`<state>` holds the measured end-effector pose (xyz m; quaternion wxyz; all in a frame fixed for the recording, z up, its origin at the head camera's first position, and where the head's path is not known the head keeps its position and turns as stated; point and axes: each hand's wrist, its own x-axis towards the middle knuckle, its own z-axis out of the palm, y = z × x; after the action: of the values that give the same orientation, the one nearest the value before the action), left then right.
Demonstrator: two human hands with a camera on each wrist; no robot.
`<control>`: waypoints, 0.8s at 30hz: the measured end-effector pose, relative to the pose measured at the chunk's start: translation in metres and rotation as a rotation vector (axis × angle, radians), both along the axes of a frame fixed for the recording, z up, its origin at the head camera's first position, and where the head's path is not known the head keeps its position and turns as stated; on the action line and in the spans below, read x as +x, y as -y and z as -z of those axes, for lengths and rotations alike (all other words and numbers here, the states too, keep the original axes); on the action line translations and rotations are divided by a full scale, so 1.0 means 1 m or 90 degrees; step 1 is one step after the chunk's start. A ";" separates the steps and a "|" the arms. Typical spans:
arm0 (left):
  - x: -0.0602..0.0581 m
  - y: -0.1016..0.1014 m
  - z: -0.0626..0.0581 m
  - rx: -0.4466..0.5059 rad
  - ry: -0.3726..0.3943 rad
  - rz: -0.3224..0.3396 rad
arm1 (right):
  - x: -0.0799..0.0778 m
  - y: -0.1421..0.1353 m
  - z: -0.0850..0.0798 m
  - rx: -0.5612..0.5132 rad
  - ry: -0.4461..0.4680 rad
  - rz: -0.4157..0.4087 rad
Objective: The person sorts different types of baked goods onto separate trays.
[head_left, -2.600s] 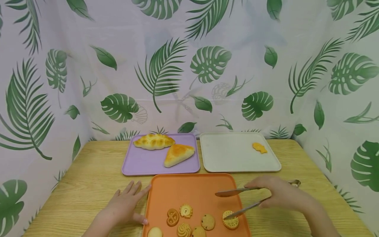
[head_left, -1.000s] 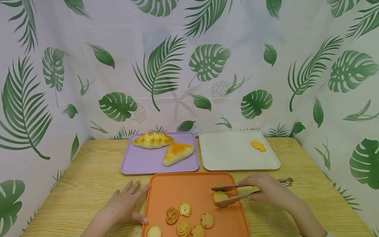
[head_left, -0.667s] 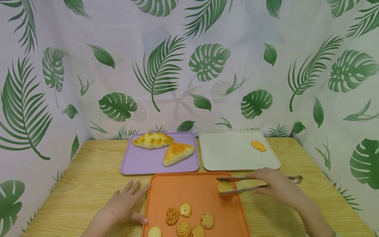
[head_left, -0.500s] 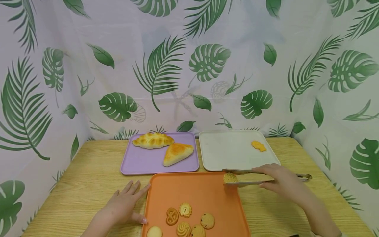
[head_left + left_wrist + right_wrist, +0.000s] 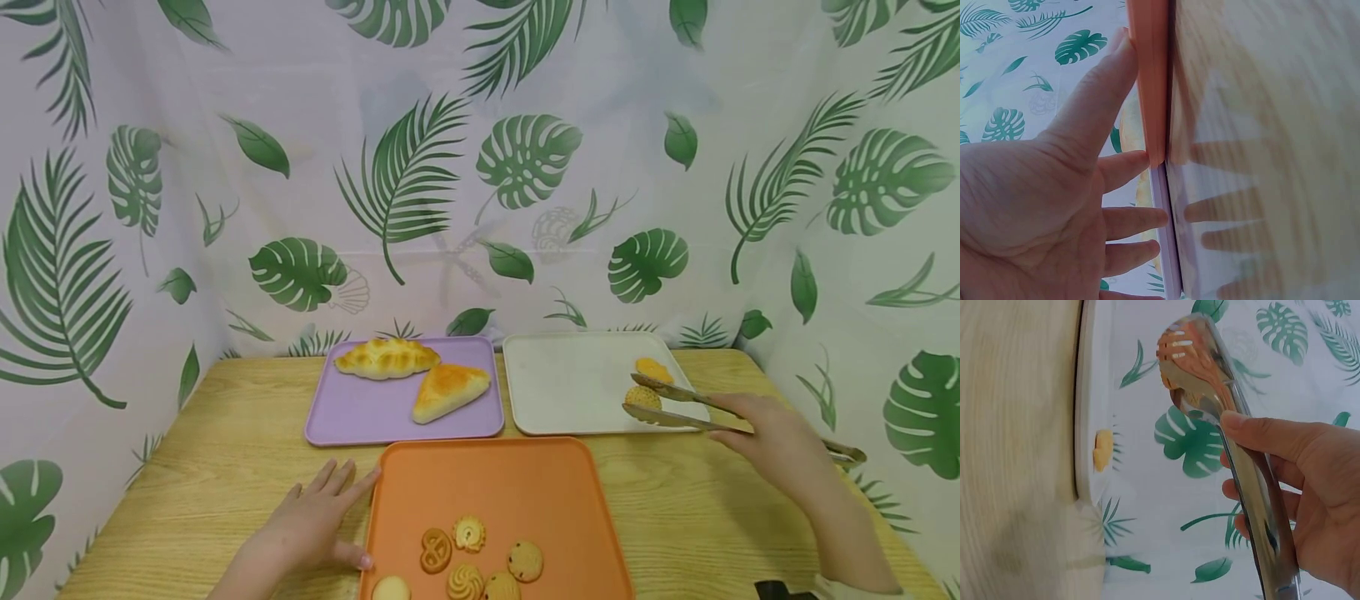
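Observation:
My right hand (image 5: 787,446) grips metal tongs (image 5: 1252,500), thumb on one arm and fingers on the other. Between the tongs' tips is a round, dotted cookie (image 5: 643,398), held over the right part of the white tray (image 5: 573,387). In the head view it lies just in front of an orange fish-shaped cracker (image 5: 655,368). In the right wrist view the tongs' head mostly covers the cookie. My left hand (image 5: 311,521) lies with fingers spread, thumb and forefinger touching the left rim of the orange tray (image 5: 517,479).
Toward the front of the orange tray lie a pretzel (image 5: 436,551), a swirl cookie (image 5: 466,582), a chocolate-chip cookie (image 5: 525,561) and several others. Behind it on the left, a purple tray (image 5: 363,417) bears a braided bread (image 5: 387,358) and a triangular bread (image 5: 452,393). Leaf-patterned cloth encloses the table.
My right hand's tongs have taken the dotted cookie from the orange tray's right side and carried it back and right over the white tray. My left hand has stayed put.

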<state>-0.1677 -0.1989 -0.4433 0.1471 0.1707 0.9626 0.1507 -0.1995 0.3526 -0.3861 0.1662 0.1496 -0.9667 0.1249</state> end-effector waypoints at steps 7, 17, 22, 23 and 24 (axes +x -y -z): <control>0.000 0.000 0.001 -0.004 0.001 -0.001 | -0.004 -0.015 0.011 0.023 0.012 0.064; 0.001 0.000 -0.001 -0.001 0.009 -0.007 | -0.010 -0.029 0.028 0.015 0.055 0.134; 0.001 0.000 -0.001 -0.002 0.008 -0.007 | -0.016 -0.034 0.038 0.004 0.091 0.157; 0.001 0.000 -0.001 -0.002 0.007 -0.007 | -0.016 -0.034 0.040 0.004 0.103 0.161; 0.001 0.000 -0.002 -0.001 0.007 -0.008 | -0.017 -0.035 0.041 0.005 0.111 0.163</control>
<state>-0.1665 -0.1988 -0.4418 0.1513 0.1640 0.9629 0.1516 -0.2169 0.3880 -0.4274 0.0957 0.0146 -0.9891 0.1111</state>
